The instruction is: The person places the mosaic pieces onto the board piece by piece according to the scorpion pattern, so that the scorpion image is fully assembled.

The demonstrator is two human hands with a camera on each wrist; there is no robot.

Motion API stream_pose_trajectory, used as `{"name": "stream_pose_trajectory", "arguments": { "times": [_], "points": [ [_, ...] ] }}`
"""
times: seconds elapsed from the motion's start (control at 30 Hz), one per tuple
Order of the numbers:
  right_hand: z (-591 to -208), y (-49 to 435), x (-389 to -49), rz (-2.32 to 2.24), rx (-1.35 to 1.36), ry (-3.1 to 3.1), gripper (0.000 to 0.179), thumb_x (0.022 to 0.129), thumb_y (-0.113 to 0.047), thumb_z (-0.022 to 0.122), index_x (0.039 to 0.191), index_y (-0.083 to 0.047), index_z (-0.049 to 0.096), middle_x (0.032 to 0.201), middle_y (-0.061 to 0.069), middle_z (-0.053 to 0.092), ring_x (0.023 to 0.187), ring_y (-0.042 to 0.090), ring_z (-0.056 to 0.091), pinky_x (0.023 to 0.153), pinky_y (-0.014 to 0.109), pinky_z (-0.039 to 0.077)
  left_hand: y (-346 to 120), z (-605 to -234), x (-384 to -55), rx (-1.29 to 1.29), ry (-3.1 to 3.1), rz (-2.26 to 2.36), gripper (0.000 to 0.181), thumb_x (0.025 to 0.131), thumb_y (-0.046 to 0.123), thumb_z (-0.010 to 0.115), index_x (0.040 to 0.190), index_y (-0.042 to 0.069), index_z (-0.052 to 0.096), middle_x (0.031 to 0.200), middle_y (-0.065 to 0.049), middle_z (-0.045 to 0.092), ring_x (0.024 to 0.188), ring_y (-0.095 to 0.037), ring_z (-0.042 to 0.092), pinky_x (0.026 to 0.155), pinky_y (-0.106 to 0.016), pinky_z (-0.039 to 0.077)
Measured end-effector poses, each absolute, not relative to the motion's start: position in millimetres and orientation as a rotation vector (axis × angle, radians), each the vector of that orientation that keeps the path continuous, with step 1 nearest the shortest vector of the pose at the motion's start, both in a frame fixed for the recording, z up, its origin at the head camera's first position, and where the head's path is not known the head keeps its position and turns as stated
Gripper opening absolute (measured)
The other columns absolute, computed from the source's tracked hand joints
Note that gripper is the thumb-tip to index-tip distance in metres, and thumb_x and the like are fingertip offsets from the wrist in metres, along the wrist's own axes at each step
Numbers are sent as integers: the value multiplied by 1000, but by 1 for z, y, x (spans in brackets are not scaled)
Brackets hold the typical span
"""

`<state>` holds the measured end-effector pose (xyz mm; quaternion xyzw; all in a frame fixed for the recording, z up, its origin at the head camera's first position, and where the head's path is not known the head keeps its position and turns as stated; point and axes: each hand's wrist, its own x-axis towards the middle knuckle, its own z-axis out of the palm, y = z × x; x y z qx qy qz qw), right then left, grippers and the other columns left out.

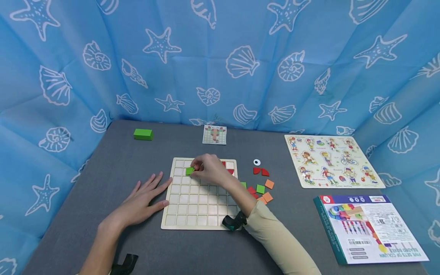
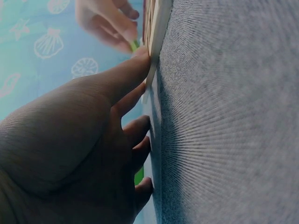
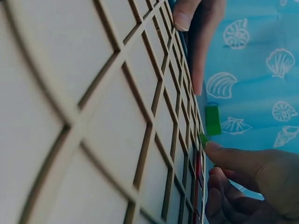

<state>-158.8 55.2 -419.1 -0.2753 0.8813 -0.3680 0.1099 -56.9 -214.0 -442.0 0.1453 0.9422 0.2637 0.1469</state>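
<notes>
A wooden grid board (image 1: 182, 226) with square cells lies on the grey table. Over its upper left part, my right hand (image 1: 211, 168) pinches a green square tile (image 1: 189, 171) between thumb and fingers; the tile also shows in the right wrist view (image 3: 203, 139). Whether it touches the board is hard to tell. My left hand (image 1: 141, 202) lies on the table with fingers spread, thumb and index finger at the board's left edge. Red pieces (image 1: 231, 171) sit in cells near the board's top right, partly hidden behind my right hand.
Right of the board lie loose red quarter-round pieces (image 1: 265, 172), green tiles (image 1: 260, 189), orange tiles (image 1: 269, 184) and a white ring-like disc (image 1: 256, 162). A pattern card (image 1: 214, 135) and green block (image 1: 143, 134) are at the back. Farther right are a picture puzzle (image 1: 333, 162) and box (image 1: 371, 229).
</notes>
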Motion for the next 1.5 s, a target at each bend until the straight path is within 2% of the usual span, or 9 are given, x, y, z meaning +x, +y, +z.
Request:
{"name": "stream_pose_trajectory", "arguments": {
  "times": [0.33,0.5,0.7,0.93,1.07,1.33,1.5],
  "points": [
    [-422,38,-160,-981,-799,2642,19,94,-9,84,110,0,80,92,11,78,79,13,67,76,26,57,-220,-456,-58,457,2734,823,73,105,61,62,169,35,39,180,-20,27,167,-53,20,127,-83,8],
    [-424,37,-159,-958,-822,2657,18,96,-9,83,111,0,81,95,12,80,84,16,71,78,27,59,-217,-449,-56,434,2725,825,74,104,54,67,169,31,40,180,-21,26,167,-53,19,128,-82,7],
    [-422,48,-155,-1032,-827,2628,17,96,-8,81,111,0,81,96,12,81,84,17,73,77,26,59,-215,-441,-55,425,2710,789,74,106,50,67,170,27,38,181,-20,24,168,-51,18,129,-81,7],
    [-415,78,-152,-1101,-750,2609,17,98,-9,78,113,-1,81,94,10,78,80,12,70,74,22,55,-212,-441,-56,405,2706,775,74,106,47,68,170,27,39,181,-19,24,168,-50,18,130,-80,7],
    [-414,103,-150,-1114,-692,2641,16,98,-9,79,112,-2,81,93,9,77,80,13,67,72,24,53,-213,-442,-56,403,2708,776,74,105,47,69,170,27,39,181,-19,24,168,-50,17,130,-80,7],
    [-413,156,-143,-1067,-571,2703,16,99,-9,77,113,-2,81,98,9,80,81,12,70,70,26,56,-212,-442,-56,395,2701,760,74,106,49,68,170,27,39,181,-19,24,168,-50,17,130,-80,7],
    [-414,193,-142,-970,-500,2797,16,97,-6,80,111,0,81,97,12,81,81,15,73,73,34,61,-212,-442,-57,392,2705,753,74,106,49,68,170,27,39,181,-19,24,168,-50,17,130,-80,7]
  ]
}}
